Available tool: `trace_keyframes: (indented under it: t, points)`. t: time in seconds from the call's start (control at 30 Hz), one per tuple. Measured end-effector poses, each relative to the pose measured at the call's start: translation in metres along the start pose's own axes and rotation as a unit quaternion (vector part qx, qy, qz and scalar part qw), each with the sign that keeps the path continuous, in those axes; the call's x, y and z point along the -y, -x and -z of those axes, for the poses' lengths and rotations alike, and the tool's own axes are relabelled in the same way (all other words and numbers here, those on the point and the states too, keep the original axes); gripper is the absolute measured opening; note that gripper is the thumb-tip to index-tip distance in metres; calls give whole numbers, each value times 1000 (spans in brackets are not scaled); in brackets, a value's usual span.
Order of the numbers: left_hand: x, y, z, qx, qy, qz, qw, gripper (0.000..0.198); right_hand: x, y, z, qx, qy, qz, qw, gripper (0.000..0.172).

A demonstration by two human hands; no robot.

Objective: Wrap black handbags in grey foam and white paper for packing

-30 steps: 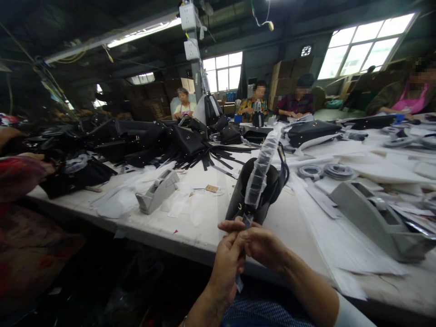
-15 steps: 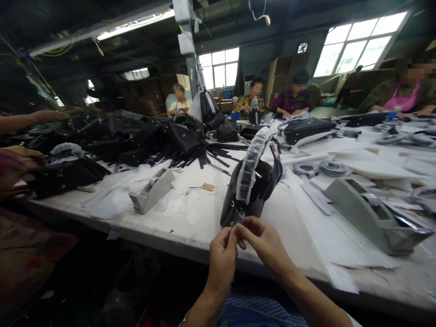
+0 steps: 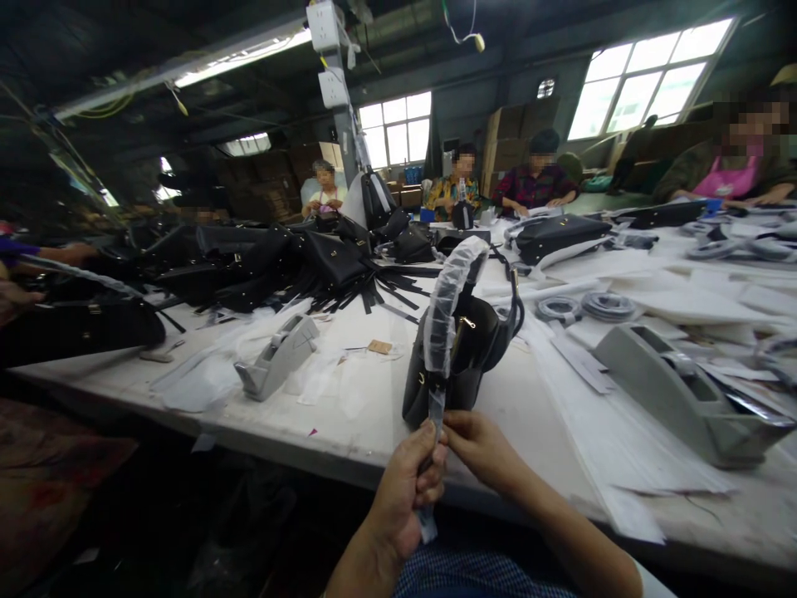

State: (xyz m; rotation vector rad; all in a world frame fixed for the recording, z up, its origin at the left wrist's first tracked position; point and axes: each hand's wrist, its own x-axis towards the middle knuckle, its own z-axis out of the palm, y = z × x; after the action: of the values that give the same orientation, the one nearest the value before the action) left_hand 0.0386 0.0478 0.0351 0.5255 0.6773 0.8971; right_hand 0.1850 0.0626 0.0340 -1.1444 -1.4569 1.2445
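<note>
A black handbag [image 3: 457,378] stands near the table's front edge, its arched handle [image 3: 441,324] wrapped in clear plastic film. From the handle's near end a narrow strap [image 3: 437,405], covered in film, runs down toward me. My left hand [image 3: 404,486] is closed round this strap, and the strap's loose end sticks out below the fist. Close beside it on the right, my right hand [image 3: 481,444] has its fingers bent together, with the tips against the strap. A gold zip pull shows on top of the bag.
Grey tape dispensers stand left [image 3: 277,357] and right [image 3: 691,399] of the bag. White sheets [image 3: 598,432] cover the table's right side. Black bags [image 3: 336,257] and loose straps are heaped behind. Co-workers sit across the table, and another person's arm reaches in from the left.
My left hand has gone from a fingertip pinch to a fist lower on the strap, whose end now shows below. A co-worker's bag at the left has shifted toward the left edge.
</note>
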Motion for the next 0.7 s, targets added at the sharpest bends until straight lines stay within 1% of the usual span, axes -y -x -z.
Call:
trace_keyframes:
  t: [0.07,0.1,0.13,0.2,0.23,0.27,0.33,0.37,0.4,0.43,0.47,0.53,0.6,0.63,0.7]
  points:
    - [0,0,3,-23,-114,-62,991,40,7,6,14,-35,82,23,996,36]
    - [-1,-1,5,-37,-179,-98,978,41,10,10,21,-64,108,32,992,34]
    - [-3,-2,7,-54,-244,-135,959,43,11,14,29,-95,126,38,987,34]
    - [-9,-7,12,-108,-350,-218,905,42,8,21,42,-151,155,39,976,34]
    - [-13,-10,13,-140,-387,-262,873,40,5,24,47,-172,166,37,970,34]
    - [-17,-15,14,-166,-415,-305,841,43,0,27,51,-185,175,34,966,34]
    - [-25,-29,10,-196,-457,-376,781,67,-13,32,53,-187,187,29,964,34]
    - [-29,-37,6,-195,-478,-399,758,80,-20,34,52,-177,191,30,965,35]
    - [-31,-46,1,-186,-497,-413,740,88,-27,36,50,-164,196,32,966,35]
    - [-33,-56,-5,-174,-511,-416,732,92,-34,38,48,-150,204,36,967,36]
    - [-35,-64,-11,-161,-519,-411,732,91,-40,39,45,-140,213,44,966,36]
    - [-36,-79,-21,-152,-521,-384,747,80,-52,40,40,-133,244,68,958,35]
    - [-37,-87,-27,-170,-514,-354,763,65,-62,39,38,-133,280,93,946,34]
    - [-39,-89,-28,-185,-509,-348,765,59,-66,38,38,-132,292,105,941,34]
    - [-48,-91,-32,-215,-495,-363,759,54,-74,34,38,-134,286,117,942,35]
